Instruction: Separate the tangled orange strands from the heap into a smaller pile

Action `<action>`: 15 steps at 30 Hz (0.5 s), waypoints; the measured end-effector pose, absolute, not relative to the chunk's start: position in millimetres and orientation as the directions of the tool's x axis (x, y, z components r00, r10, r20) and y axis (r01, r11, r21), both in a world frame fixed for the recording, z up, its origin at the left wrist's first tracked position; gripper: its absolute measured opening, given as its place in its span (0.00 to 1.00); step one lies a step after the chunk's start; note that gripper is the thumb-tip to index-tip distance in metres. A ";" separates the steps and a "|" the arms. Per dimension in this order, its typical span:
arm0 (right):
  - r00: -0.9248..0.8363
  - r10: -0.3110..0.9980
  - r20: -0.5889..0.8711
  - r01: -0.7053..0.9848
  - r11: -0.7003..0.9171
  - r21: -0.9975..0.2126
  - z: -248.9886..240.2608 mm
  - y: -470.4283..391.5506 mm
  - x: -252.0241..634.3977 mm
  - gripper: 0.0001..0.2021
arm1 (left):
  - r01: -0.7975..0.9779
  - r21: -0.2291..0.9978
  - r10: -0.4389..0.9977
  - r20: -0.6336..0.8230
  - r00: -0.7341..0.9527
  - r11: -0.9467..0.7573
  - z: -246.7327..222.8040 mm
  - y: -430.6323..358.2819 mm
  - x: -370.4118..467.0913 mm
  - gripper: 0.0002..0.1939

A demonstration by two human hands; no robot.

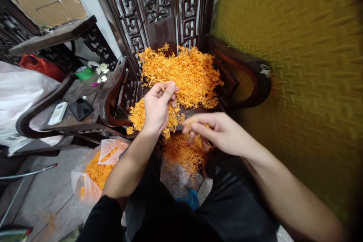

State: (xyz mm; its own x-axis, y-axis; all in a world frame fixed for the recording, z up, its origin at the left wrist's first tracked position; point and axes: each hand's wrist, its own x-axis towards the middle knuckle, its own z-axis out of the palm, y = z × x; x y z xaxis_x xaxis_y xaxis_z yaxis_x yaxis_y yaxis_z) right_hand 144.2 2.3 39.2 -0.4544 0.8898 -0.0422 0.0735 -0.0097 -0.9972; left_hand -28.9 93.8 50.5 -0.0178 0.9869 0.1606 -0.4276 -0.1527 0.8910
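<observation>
My left hand (159,106) is closed, thumb against the fingers, on a thin orange plastic flower sprig (154,79) whose stems stick out past the knuckles. Lower and to the right, my right hand (217,132) is pinched and slightly blurred, with bits of orange showing between its fingers; their exact shape I cannot make out. Behind both hands, a big heap of orange plastic flower sprigs (195,77) covers the seat of a dark carved wooden chair (160,32). A smaller heap (137,115) lies by the left wrist, partly hidden by it.
Below the seat edge is a pile of thin orange strands (184,153). A plastic bag (79,181) of orange pieces stands on the floor at left. A side table (90,119) holds a phone (81,109), a white remote (58,113) and green tape (84,72). A yellow textured wall (300,68) rises at right.
</observation>
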 end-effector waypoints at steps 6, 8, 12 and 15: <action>-0.057 0.970 0.238 0.244 0.245 -0.938 22.6 20.4 141.4 0.18 | -0.479 0.878 0.988 0.086 0.126 -0.016 52.2 70.6 -13.2 0.15; -0.061 0.968 0.243 0.246 0.250 -0.936 20.3 23.8 136.2 0.15 | -0.490 0.872 0.986 0.085 0.145 -0.003 50.6 70.6 -12.1 0.16; -0.020 0.973 0.232 0.207 0.231 -0.951 18.9 27.3 129.0 0.12 | -0.451 0.887 0.971 0.184 0.152 -0.097 45.5 75.2 -17.6 0.18; 0.044 0.980 0.195 0.099 0.190 -0.977 15.5 28.4 128.2 0.17 | -0.262 0.960 0.944 0.175 0.279 -0.100 41.0 77.1 -25.1 0.26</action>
